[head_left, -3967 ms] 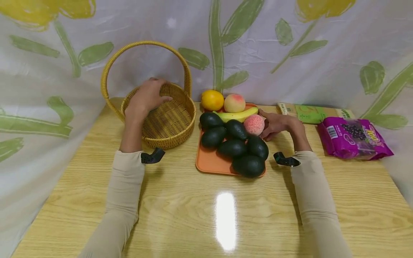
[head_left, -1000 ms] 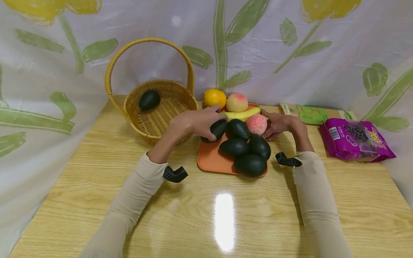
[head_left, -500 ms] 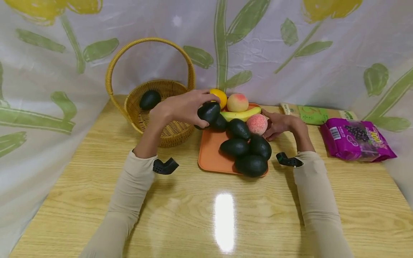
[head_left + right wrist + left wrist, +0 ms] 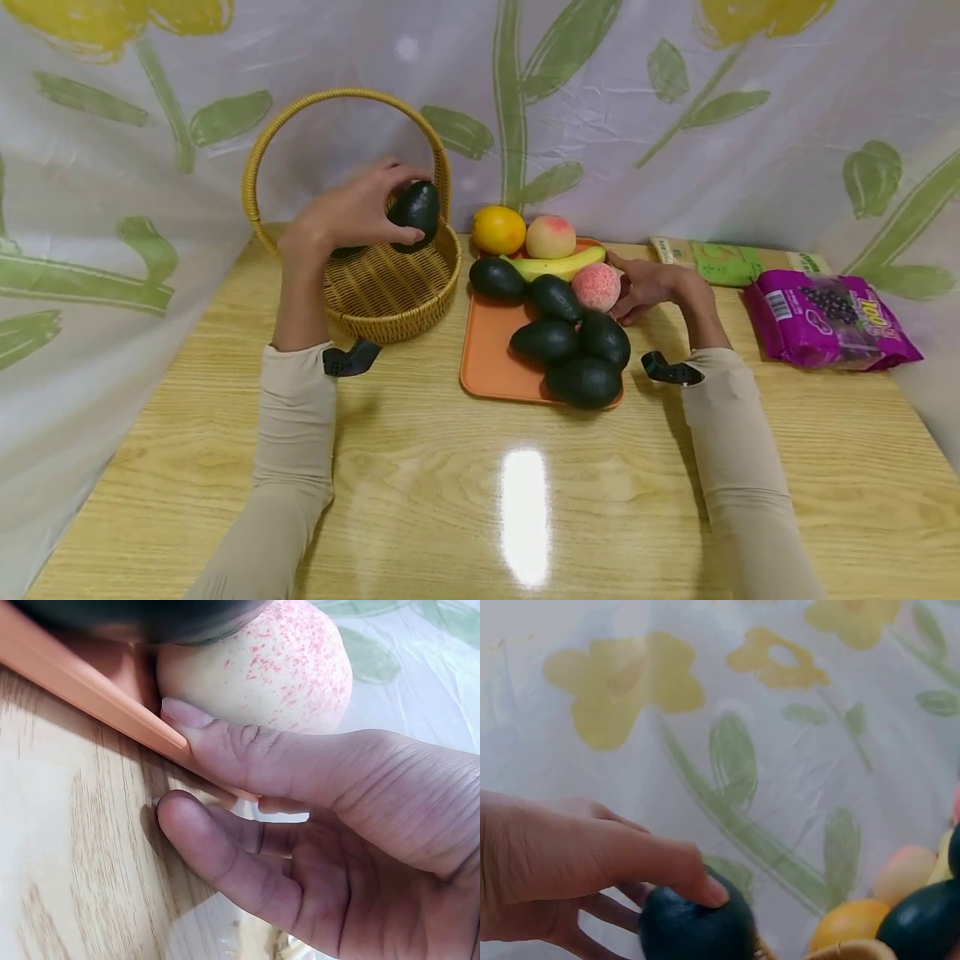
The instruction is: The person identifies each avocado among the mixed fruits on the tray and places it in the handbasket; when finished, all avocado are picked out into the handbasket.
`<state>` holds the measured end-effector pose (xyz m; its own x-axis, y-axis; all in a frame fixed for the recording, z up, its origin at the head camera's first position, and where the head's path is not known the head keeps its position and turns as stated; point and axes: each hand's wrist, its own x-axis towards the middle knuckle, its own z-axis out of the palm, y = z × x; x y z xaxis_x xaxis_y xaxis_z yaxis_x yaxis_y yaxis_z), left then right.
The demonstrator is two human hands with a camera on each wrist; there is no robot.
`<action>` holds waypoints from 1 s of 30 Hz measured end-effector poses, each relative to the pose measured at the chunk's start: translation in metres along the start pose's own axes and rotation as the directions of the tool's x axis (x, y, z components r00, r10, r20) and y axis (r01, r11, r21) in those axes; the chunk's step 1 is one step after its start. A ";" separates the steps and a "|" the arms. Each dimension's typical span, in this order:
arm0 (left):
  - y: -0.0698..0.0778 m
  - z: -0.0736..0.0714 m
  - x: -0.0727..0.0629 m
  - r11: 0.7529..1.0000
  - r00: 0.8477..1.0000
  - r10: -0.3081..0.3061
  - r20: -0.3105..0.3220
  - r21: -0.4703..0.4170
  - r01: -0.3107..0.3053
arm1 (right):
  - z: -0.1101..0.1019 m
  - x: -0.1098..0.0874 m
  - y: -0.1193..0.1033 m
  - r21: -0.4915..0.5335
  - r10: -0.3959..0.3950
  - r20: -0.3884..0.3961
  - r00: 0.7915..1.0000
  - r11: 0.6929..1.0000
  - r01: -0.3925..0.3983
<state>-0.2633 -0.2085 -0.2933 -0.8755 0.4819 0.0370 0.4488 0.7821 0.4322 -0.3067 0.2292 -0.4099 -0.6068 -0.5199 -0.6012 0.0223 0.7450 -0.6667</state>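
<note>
A purple packet (image 4: 830,320) lies beside a tan-and-green packet (image 4: 738,263) near flowered cloth (image 4: 465,67).

I read the surface (image 4: 435,483) as smooth wood grain under a glossy finish — it returns a bright reflection. The basket (image 4: 397,323) presents a woven, ribbed texture with a slight sheen. I rate the tray (image 4: 495,362) as smooth plastic, satin. The held avocado (image 4: 422,207) appears smooth, with a soft gloss. The speckled peach (image 4: 596,287) looks matt. The purple packet (image 4: 832,321) shows shiny, wrinkled film. I log the sleeves (image 4: 296,417) as matt cloth — the backdrop (image 4: 585,125) as thin, creased sheeting.
</note>
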 end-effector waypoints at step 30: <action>-0.086 0.047 0.032 0.992 0.997 0.018 -0.080 0.125 -0.008 | -0.001 0.000 0.002 -0.062 0.006 -0.032 0.999 0.998 -0.008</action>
<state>-0.3217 -0.2419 -0.3714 -0.8789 0.4625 0.1169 0.4744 0.8217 0.3158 -0.3071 0.2313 -0.4105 -0.6315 -0.5015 -0.5913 -0.0220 0.7739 -0.6329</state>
